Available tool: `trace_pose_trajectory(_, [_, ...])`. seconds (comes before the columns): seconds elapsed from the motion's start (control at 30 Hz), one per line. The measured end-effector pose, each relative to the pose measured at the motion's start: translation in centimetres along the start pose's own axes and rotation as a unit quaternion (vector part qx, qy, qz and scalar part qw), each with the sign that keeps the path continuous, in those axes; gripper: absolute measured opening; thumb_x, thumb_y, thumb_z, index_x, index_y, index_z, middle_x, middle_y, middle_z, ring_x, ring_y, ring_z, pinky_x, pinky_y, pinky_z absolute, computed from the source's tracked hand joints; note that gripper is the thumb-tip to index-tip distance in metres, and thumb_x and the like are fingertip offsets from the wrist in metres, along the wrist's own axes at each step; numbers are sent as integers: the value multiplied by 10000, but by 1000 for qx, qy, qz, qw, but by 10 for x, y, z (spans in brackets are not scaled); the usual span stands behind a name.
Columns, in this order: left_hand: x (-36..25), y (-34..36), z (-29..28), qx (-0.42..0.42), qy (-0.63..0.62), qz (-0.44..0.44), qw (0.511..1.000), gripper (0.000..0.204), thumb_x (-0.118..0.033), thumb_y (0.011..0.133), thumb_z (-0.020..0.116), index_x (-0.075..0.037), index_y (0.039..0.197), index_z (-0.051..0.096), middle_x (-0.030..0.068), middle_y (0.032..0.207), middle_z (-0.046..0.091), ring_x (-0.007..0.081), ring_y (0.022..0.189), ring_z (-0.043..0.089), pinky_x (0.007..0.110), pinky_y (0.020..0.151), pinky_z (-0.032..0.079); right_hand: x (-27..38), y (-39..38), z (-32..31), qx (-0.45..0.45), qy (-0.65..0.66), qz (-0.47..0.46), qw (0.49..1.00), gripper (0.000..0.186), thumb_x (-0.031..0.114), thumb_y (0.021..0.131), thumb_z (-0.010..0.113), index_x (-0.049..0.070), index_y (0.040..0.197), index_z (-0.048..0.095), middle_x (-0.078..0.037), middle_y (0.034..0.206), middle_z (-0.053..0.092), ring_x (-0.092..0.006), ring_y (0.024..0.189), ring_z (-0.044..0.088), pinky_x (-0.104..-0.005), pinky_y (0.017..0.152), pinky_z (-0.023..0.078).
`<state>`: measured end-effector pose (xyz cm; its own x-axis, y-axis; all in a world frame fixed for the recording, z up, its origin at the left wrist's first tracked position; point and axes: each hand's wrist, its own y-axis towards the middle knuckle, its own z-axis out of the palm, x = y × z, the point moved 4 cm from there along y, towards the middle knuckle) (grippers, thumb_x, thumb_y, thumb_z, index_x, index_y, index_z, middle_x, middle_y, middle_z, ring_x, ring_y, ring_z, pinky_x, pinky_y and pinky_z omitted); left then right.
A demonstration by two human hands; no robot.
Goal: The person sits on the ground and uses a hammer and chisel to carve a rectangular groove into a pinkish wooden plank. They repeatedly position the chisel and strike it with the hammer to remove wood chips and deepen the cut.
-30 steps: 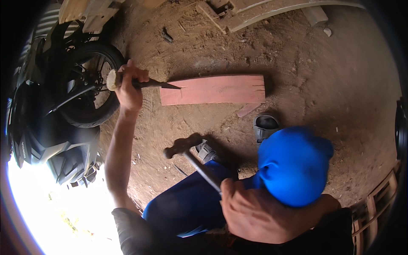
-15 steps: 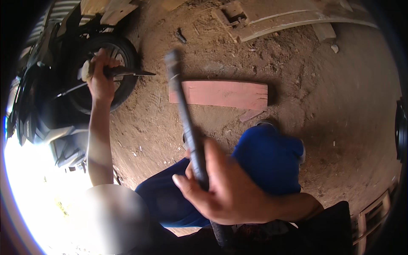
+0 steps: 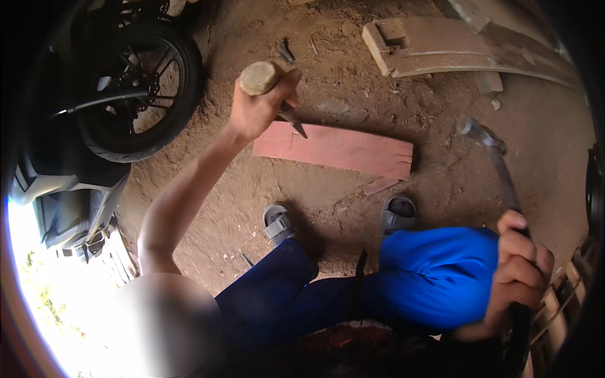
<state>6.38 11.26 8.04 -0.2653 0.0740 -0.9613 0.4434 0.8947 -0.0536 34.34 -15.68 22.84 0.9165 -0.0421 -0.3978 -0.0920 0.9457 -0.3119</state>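
Observation:
My left hand (image 3: 255, 108) is closed around the handle of a chisel (image 3: 295, 121). The round, worn butt of its handle sticks up past my fingers. Its dark, pointed-looking blade slants down over the left part of a reddish wooden board (image 3: 353, 150); I cannot tell whether the tip touches it. Faint marked lines show on the board near the blade, and its right end is split. Out to the right, my right hand (image 3: 522, 268) grips a hammer (image 3: 501, 160) by its dark shaft, with the metal head raised away from the board.
A motorcycle wheel (image 3: 142, 91) stands at the left. Long timber with a square mortise (image 3: 441, 44) lies at the far right. A small reddish offcut (image 3: 381, 185) rests by the board, near my sandalled feet (image 3: 399, 214). Wooden slats (image 3: 567, 302) are at lower right.
My left hand has brought the chisel rightward from beside the wheel to above the board. My right hand has swung the hammer from the middle out to the right.

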Motion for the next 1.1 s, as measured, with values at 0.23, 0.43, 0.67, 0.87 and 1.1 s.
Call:
trace_pose_trajectory(0.23, [15,8,0,-15,-17,-53,998,229,-203,929,646,-43,768,618,42,674,632,115,615,611,289,559,497,-6,-19,3,64,7,-67,996,196,115,1008,404,169,1095,237,-49,913,354,-136,665,443,-270,532,427])
trace_pose_trajectory(0.43, [15,3,11,-79,-9,35,996,405,-446,869,723,-42,872,700,44,685,686,107,658,666,298,614,554,-16,-18,1,67,9,-75,995,197,101,1001,416,177,1057,242,-44,908,356,-144,661,436,-294,552,424])
trace_pose_trajectory(0.67, [25,16,14,-70,-6,101,992,436,-427,868,730,-16,993,658,83,768,716,148,686,702,316,635,579,-18,-19,6,14,-61,-74,995,185,71,998,408,161,1040,251,-45,886,347,-153,646,427,-293,547,427])
trace_pose_trajectory(0.87, [35,16,-3,-77,-56,112,989,353,-47,809,639,-31,1074,407,75,873,558,138,778,560,292,691,486,-23,-27,2,11,-72,-106,992,177,34,998,392,142,1029,256,-38,875,348,-143,637,417,-276,522,424])
trace_pose_trajectory(1.1, [4,4,-17,60,-140,-44,987,234,-127,844,734,-12,948,558,26,764,594,92,664,566,257,579,477,-17,-25,1,20,-81,-129,988,191,47,998,408,158,999,252,-38,873,361,-141,666,447,-280,536,452])
